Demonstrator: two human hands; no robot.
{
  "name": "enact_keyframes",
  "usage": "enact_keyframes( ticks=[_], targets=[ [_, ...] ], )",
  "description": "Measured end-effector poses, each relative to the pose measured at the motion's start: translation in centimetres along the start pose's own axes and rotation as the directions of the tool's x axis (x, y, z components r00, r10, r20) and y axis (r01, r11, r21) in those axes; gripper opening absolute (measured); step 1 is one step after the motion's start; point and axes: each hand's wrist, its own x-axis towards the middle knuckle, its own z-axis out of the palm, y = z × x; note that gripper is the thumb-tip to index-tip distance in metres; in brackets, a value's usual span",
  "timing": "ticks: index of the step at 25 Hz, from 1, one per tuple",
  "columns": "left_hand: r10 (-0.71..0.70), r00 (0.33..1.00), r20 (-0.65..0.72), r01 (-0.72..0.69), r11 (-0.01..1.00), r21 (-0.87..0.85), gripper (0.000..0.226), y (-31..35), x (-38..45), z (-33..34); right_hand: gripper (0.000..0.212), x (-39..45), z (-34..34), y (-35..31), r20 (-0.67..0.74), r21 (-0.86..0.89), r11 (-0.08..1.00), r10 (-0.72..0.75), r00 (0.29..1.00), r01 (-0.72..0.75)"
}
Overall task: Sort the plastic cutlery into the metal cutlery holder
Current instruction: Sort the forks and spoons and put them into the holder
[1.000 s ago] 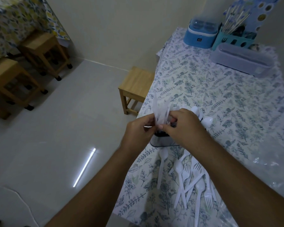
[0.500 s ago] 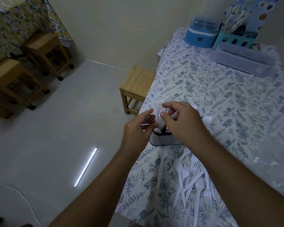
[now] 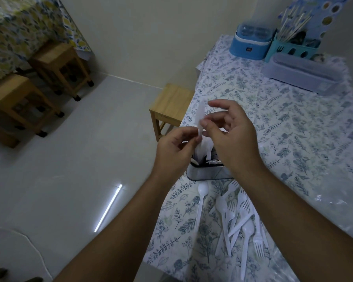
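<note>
The metal cutlery holder (image 3: 204,173) stands near the table's left edge, with white plastic pieces upright inside it. Above it, my left hand (image 3: 174,153) pinches the lower part of a white plastic knife (image 3: 200,116), which points upward. Beside the knife my right hand (image 3: 231,139) has its fingers spread; its thumb lies against the blade and half the holder is hidden behind it. A pile of loose white plastic forks and spoons (image 3: 235,218) lies on the tablecloth in front of the holder. A single spoon (image 3: 201,197) lies to the pile's left.
At the table's far end stand a blue appliance (image 3: 251,44), a teal utensil basket (image 3: 291,48) and a lavender lidded box (image 3: 300,75). A wooden stool (image 3: 171,104) sits on the floor just left of the table edge. Clear plastic film (image 3: 334,202) covers the right side.
Both hands have risen from the holder's mouth. One knife now stands clear above the others in my left hand, and my right hand's fingers have opened.
</note>
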Motion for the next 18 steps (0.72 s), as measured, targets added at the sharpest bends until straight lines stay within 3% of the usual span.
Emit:
enact_keyframes(
  ticks=[4,11,15,18],
  targets=[
    [0.036,0.998,0.047,-0.04,0.996,0.081,0.014,-0.2,-0.1,-0.7,0.015,-0.3,0.0,0.9,0.028,-0.091,0.996,0.006,1.0,-0.003],
    [0.15,0.988,0.041,-0.155,0.972,0.177,0.027,0.0,-0.3,-0.8,0.009,-1.2,-0.6,2.1,0.059,-0.224,0.974,0.037,0.998,-0.023],
    [0.335,0.942,0.005,-0.305,0.853,0.423,0.035,0.2,-0.4,-1.0,0.008,-1.5,-1.0,2.5,0.043,-0.252,0.968,0.026,0.999,-0.014],
    [0.421,0.904,0.075,-0.395,0.755,0.523,0.026,-0.1,-0.9,-0.9,0.007,-1.9,-1.4,2.8,0.036,-0.26,0.966,0.016,0.999,-0.006]
  ],
)
